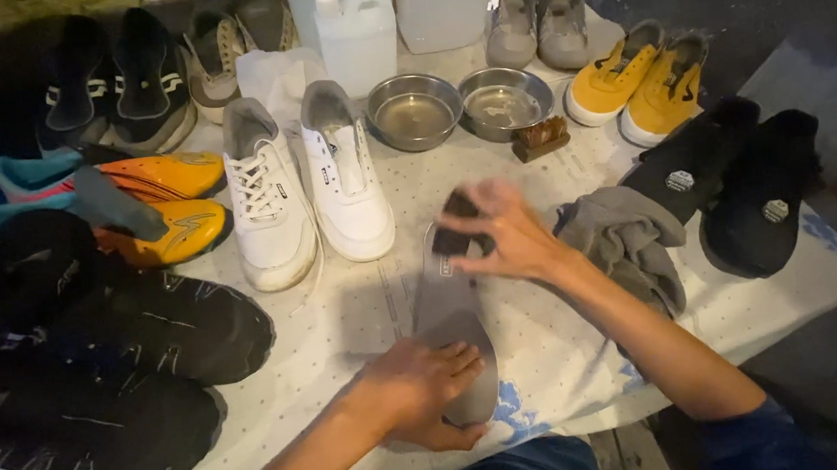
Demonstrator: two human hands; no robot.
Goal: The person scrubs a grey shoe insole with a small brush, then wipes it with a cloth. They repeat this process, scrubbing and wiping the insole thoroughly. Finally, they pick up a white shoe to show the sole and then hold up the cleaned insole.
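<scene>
In the lower centre, the left hand (426, 387) presses and grasps the near end of a grey insole (445, 311) on the white cloth (561, 352). The right hand (498, 230) clenches a dark brush (452, 225) on its far end. Two steel bowls (415, 110), upper centre, hold only a thin wet film; white jugs (356, 36) stand behind.

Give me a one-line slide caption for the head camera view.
Left hand pins a grey insole while right hand presses a dark brush to it.
</scene>
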